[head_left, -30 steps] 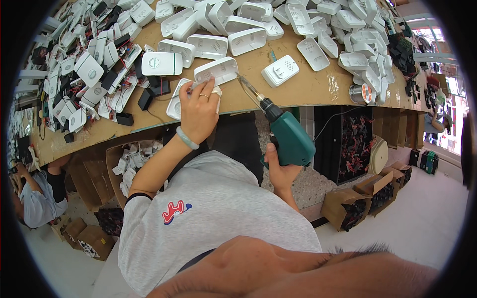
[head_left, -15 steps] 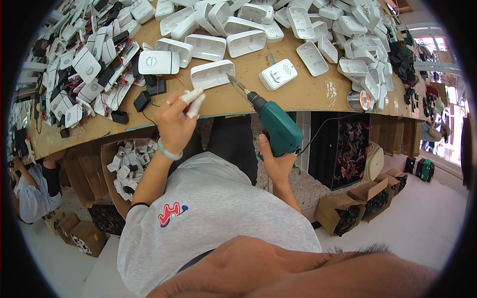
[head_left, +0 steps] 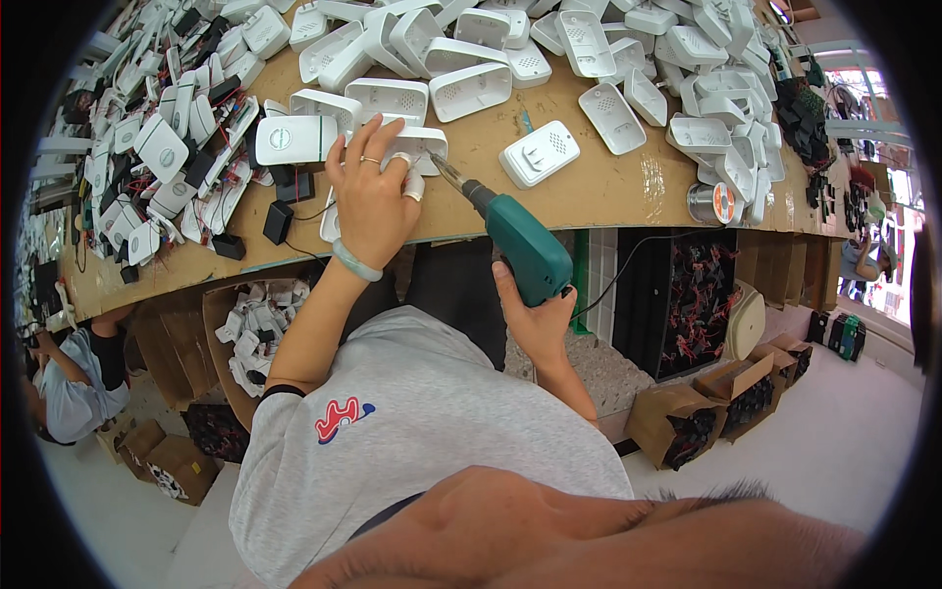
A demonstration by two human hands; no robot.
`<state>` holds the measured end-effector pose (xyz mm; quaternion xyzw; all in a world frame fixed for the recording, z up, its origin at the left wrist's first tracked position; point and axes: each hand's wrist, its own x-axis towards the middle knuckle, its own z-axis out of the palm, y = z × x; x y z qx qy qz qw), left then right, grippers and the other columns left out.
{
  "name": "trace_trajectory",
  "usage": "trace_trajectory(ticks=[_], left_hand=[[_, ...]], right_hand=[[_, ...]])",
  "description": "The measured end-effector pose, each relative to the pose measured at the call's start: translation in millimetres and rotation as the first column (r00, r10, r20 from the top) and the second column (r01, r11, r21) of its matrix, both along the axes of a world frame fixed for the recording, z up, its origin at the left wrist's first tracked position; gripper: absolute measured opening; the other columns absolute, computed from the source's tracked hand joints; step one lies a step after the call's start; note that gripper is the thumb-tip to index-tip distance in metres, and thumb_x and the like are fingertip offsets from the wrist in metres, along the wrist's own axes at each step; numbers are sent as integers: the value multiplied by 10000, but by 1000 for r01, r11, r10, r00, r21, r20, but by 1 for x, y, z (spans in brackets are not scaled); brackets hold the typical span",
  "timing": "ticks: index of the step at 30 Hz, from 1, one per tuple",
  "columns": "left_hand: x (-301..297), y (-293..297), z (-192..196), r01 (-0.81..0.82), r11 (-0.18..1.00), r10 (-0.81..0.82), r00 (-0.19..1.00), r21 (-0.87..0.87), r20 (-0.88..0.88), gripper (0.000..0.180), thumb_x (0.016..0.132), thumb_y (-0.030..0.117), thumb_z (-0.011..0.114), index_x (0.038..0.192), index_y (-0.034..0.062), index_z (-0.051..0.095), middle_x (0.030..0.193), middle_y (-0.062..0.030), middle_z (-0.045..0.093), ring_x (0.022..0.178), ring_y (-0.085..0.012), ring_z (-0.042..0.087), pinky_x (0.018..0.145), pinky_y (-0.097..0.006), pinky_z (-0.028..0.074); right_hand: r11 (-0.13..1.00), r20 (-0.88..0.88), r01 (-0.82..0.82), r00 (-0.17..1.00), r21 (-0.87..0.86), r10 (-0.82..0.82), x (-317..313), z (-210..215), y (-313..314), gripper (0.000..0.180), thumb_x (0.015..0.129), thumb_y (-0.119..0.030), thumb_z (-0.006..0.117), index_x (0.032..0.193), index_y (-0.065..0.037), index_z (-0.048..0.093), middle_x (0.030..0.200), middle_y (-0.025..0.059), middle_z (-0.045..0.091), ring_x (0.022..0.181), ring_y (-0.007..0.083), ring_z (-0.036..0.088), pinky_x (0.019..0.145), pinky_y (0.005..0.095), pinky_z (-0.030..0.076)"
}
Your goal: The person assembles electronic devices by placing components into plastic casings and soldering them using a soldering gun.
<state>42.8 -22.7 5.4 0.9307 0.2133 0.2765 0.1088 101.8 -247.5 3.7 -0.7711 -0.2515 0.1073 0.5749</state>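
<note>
My right hand [head_left: 535,322] is closed round the handle of a green soldering gun [head_left: 528,245]. Its metal tip points up and left, reaching the right end of a shallow white plastic casing [head_left: 428,143]. Spread over the left end of that casing is my left hand [head_left: 371,191], fingers apart, two of them with white wraps on their tips. The hand hides part of the casing. A white casing with a green band [head_left: 297,140] lies just left of my fingers. Part of a white piece [head_left: 330,218] shows beside my left wrist.
White casings [head_left: 471,91] crowd the far side of the table [head_left: 608,201]. A pile of white units with black boxes and wires [head_left: 186,162] covers the left. A plug-fitted casing [head_left: 540,154] and a solder spool [head_left: 708,203] lie right. Below stand cardboard boxes [head_left: 670,417].
My left hand has moved forward and opened its fingers over the white casing. The soldering gun has shifted slightly left, still in my right hand. The whole view has shifted a little.
</note>
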Motion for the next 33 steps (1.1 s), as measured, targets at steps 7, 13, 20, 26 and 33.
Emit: trace_trajectory(ticks=[7, 13, 20, 26, 33], left_hand=[[5, 3, 0, 3, 1000, -3, 1000, -18, -16, 72, 698, 68, 682, 760, 34, 666, 1247, -57, 616, 1296, -266, 484, 1063, -530, 278], [6, 3, 5, 9, 999, -11, 999, -37, -47, 108, 664, 66, 683, 764, 27, 676, 1239, -63, 609, 1299, -267, 475, 1063, -528, 273], [5, 4, 5, 49, 994, -52, 998, -93, -30, 128, 662, 42, 674, 784, 6, 673, 1263, -88, 586, 1308, -285, 469, 1067, -522, 277], [4, 5, 5, 61, 993, -64, 998, -100, -26, 129, 657, 6, 658, 785, -4, 668, 1254, -92, 585, 1308, -289, 473, 1063, -510, 283], [3, 6, 4, 52, 996, -55, 997, -66, -46, 103, 696, 39, 702, 790, 3, 681, 1279, -91, 594, 1251, -308, 503, 1025, -468, 322]], right_hand=[[981, -16, -4, 1000, -194, 1, -10, 13, 10, 227, 882, -153, 766, 1007, -22, 630, 787, 98, 700, 654, 151, 656, 631, 284, 515], [977, -10, 2, 1000, -214, -4, -13, 19, 13, 238, 890, -168, 763, 1019, -22, 625, 791, 97, 703, 651, 156, 658, 632, 284, 520], [978, 25, -4, 1000, -207, 10, -18, 17, 14, 274, 889, -169, 768, 1060, -17, 617, 786, 98, 704, 650, 149, 658, 624, 277, 521], [975, 17, -2, 1000, -224, 6, -22, 20, 16, 313, 891, -172, 767, 1096, -7, 597, 797, 108, 710, 664, 152, 667, 622, 279, 523], [984, 58, 10, 998, -177, 0, -27, 21, 20, 305, 904, -165, 755, 1103, -9, 584, 837, 119, 717, 698, 149, 675, 638, 275, 525]])
